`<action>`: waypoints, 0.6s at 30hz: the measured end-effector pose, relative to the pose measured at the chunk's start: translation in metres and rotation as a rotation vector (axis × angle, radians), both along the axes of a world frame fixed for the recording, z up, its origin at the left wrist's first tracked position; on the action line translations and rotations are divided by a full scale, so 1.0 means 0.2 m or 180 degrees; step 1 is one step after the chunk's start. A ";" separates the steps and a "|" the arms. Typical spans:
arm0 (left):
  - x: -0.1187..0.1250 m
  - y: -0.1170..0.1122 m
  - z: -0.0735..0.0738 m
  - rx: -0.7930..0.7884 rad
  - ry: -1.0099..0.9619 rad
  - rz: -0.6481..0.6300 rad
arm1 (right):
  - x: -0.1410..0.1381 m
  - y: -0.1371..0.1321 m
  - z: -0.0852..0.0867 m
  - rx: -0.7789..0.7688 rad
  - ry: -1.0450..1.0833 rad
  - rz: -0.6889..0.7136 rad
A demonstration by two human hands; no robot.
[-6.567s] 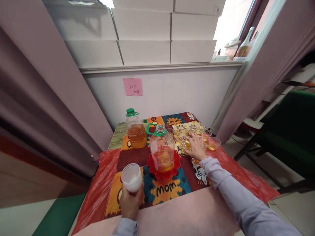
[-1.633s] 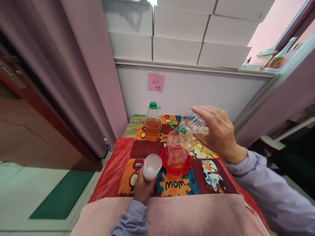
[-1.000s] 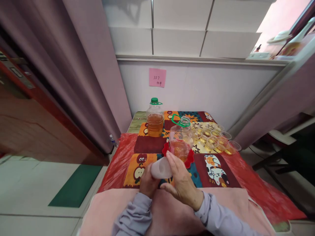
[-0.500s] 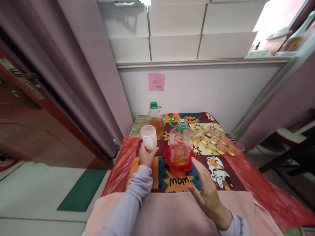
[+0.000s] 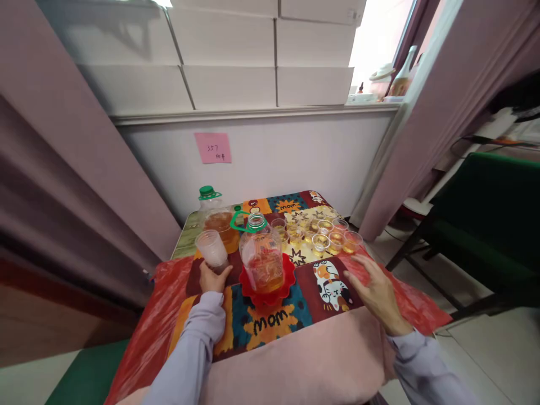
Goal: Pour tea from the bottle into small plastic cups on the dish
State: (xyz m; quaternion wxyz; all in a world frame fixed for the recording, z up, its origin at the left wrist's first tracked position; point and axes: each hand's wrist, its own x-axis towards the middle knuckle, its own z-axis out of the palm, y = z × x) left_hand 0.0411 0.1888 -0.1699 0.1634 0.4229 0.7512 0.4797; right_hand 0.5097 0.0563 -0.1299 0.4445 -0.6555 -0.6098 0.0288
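Note:
My left hand (image 5: 212, 277) grips a stack of frosted plastic cups (image 5: 212, 250), held upright over the left part of the table next to the green-capped bottle (image 5: 214, 216) of amber liquid. My right hand (image 5: 376, 292) lies open, fingers stretched flat, on the red plastic sheet (image 5: 415, 306) at the table's right, just short of the nearest small cup (image 5: 352, 242). Between my hands an uncapped clear jug (image 5: 262, 257) with amber liquid stands on a red plate (image 5: 284, 278).
Several small clear cups (image 5: 320, 233) holding amber liquid stand in rows at the back right of the colourful patchwork cloth (image 5: 270, 324). A pink cloth (image 5: 304, 360) covers my lap. White boxes (image 5: 230, 56) line the sill; a green chair (image 5: 493, 219) stands at right.
My left hand has carried the cup stack forward and left, beside the capped bottle. My right hand has moved right onto the red sheet near the small cups. The view has swung right.

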 end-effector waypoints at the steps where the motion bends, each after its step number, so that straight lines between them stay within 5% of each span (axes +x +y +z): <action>1: 0.00 -0.03 0.00 0.0090 -0.0007 0.0002 | 0.01 0.08 0.00 0.0039 -0.0087 0.0022; 6: 0.04 -0.38 -0.05 0.0454 -0.0058 0.0025 | -0.03 0.46 -0.03 -0.0217 -0.0828 0.0069; 10: 0.11 -0.71 -0.08 0.0502 0.0201 -0.0191 | -0.10 0.64 -0.10 -0.0613 -0.1349 -0.0039; 14: 0.20 -0.92 -0.04 0.0614 0.0677 -0.0444 | -0.13 0.69 -0.14 -0.0799 -0.1497 -0.0106; 18: 0.33 -0.98 0.04 0.1004 0.1007 -0.1074 | -0.16 0.57 -0.10 -0.0422 -0.1273 0.0030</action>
